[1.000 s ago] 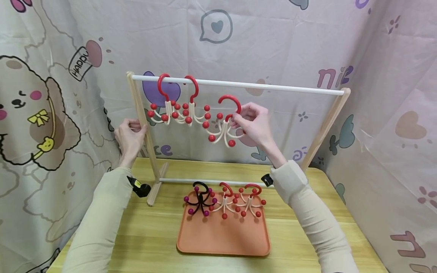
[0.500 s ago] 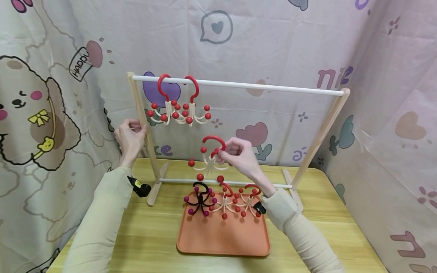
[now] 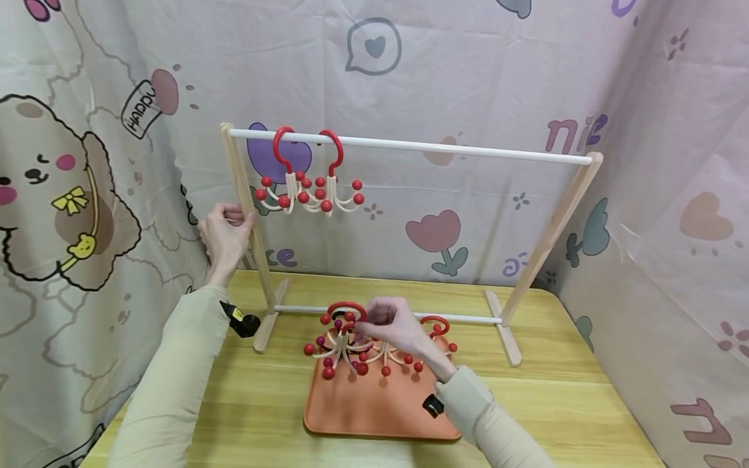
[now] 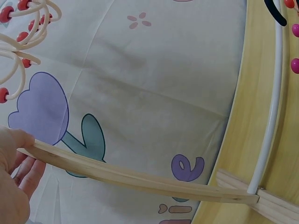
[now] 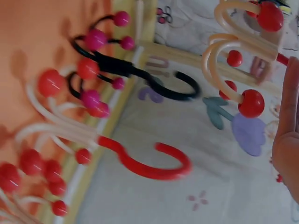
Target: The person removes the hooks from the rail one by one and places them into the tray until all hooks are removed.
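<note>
My left hand (image 3: pixel 225 240) grips the wooden left post (image 4: pixel 131 176) of a hanging rack between thumb and fingers. Above the back left of an orange tray (image 3: pixel 377 411), my right hand (image 3: pixel 391 324) pinches a claw-shaped hanger (image 3: pixel 341 348) by its red hook; its cream arms end in red balls. Behind it, largely hidden in the head view, is a black hanger (image 5: pixel 112 64) with magenta balls. Two more cream hangers, one nearer (image 5: pixel 77 133) and one at the right (image 3: pixel 435 322), lie on the tray, partly covered by my right hand.
Two red-hooked hangers (image 3: pixel 290 188) hang at the left of the rack's white top rod (image 3: pixel 445 148). A lower rod (image 3: pixel 462 318) runs just behind the tray. The right post (image 3: pixel 550 240) stands on a wooden foot. Printed cloth (image 3: pixel 374 97) encloses the table.
My right hand has carried the held hanger from just below the top rod down and left to the tray, in front of the black hanger. My left hand has stayed on the post.
</note>
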A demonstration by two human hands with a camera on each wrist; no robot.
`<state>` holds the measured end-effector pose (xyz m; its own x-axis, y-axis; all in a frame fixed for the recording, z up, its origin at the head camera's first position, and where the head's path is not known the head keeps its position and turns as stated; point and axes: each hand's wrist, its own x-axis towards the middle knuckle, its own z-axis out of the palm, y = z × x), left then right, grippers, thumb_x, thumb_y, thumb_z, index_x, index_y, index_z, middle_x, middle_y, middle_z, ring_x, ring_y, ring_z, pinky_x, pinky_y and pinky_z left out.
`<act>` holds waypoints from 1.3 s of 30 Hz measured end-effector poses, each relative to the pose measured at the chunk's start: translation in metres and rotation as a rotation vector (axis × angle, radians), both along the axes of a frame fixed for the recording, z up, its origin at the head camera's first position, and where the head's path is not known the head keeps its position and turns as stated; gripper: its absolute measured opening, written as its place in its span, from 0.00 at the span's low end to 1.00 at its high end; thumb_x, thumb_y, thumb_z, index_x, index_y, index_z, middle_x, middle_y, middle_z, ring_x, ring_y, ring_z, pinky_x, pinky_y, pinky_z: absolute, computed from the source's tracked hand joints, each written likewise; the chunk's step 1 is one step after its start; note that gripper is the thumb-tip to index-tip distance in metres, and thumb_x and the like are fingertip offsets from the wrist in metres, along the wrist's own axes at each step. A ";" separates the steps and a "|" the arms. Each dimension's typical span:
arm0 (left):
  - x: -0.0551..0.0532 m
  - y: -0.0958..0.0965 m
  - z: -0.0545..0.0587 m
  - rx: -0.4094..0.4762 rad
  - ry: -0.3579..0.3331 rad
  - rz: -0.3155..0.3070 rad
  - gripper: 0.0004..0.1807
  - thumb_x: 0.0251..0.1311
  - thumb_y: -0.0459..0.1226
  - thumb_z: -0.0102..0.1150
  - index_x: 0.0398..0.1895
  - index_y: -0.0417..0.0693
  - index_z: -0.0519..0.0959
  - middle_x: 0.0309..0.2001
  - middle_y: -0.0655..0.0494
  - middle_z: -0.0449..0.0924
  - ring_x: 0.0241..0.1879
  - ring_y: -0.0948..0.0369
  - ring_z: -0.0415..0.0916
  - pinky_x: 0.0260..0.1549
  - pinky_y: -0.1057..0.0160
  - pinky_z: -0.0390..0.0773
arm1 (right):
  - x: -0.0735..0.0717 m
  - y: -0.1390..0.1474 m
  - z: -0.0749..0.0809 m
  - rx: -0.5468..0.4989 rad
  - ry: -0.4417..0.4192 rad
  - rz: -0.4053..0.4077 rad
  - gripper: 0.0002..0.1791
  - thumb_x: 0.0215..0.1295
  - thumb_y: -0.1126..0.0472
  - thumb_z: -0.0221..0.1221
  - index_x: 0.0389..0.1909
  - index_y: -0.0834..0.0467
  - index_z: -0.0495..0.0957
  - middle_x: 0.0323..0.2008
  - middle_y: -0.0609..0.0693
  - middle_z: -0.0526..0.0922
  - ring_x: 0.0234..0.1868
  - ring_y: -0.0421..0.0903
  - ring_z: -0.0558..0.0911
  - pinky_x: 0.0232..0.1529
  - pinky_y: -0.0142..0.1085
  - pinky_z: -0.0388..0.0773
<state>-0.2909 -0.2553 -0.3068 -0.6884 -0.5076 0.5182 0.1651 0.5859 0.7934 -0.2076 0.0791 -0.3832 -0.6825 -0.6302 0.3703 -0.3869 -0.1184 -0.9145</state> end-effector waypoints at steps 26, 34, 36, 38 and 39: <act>0.001 0.000 0.000 0.010 0.017 -0.010 0.16 0.60 0.36 0.66 0.49 0.35 0.80 0.44 0.36 0.86 0.27 0.85 0.62 0.64 0.54 0.65 | 0.011 -0.010 -0.086 0.113 -0.203 0.068 0.10 0.66 0.70 0.62 0.40 0.75 0.79 0.38 0.78 0.83 0.35 0.48 0.91 0.44 0.64 0.80; 0.001 -0.001 -0.001 0.007 0.022 -0.006 0.16 0.60 0.36 0.66 0.48 0.35 0.80 0.44 0.36 0.86 0.27 0.83 0.63 0.65 0.54 0.65 | 0.011 -0.013 -0.096 0.142 -0.170 0.035 0.09 0.65 0.68 0.64 0.39 0.74 0.80 0.36 0.76 0.85 0.35 0.54 0.91 0.43 0.61 0.82; 0.001 -0.001 -0.001 0.008 0.021 -0.008 0.16 0.60 0.36 0.66 0.48 0.35 0.80 0.44 0.36 0.86 0.29 0.82 0.63 0.65 0.54 0.63 | 0.012 -0.014 -0.097 0.145 -0.165 0.029 0.09 0.65 0.68 0.64 0.39 0.73 0.80 0.37 0.75 0.85 0.37 0.64 0.89 0.42 0.60 0.82; 0.001 0.000 -0.002 0.009 0.020 -0.007 0.16 0.60 0.36 0.66 0.48 0.35 0.80 0.44 0.36 0.86 0.31 0.79 0.64 0.65 0.54 0.63 | 0.012 -0.015 -0.098 0.140 -0.159 0.032 0.09 0.65 0.69 0.63 0.39 0.74 0.80 0.37 0.76 0.85 0.38 0.71 0.87 0.42 0.60 0.83; 0.001 0.000 -0.001 0.011 0.019 -0.008 0.16 0.60 0.36 0.66 0.48 0.36 0.80 0.44 0.36 0.86 0.32 0.77 0.64 0.66 0.54 0.62 | 0.012 -0.016 -0.099 0.139 -0.158 0.033 0.09 0.65 0.69 0.63 0.39 0.74 0.80 0.37 0.76 0.85 0.38 0.73 0.86 0.42 0.60 0.83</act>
<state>-0.2901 -0.2552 -0.3083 -0.6824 -0.5078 0.5258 0.1847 0.5762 0.7962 -0.1959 0.0633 -0.4822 -0.7034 -0.6905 0.1684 -0.2354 0.0028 -0.9719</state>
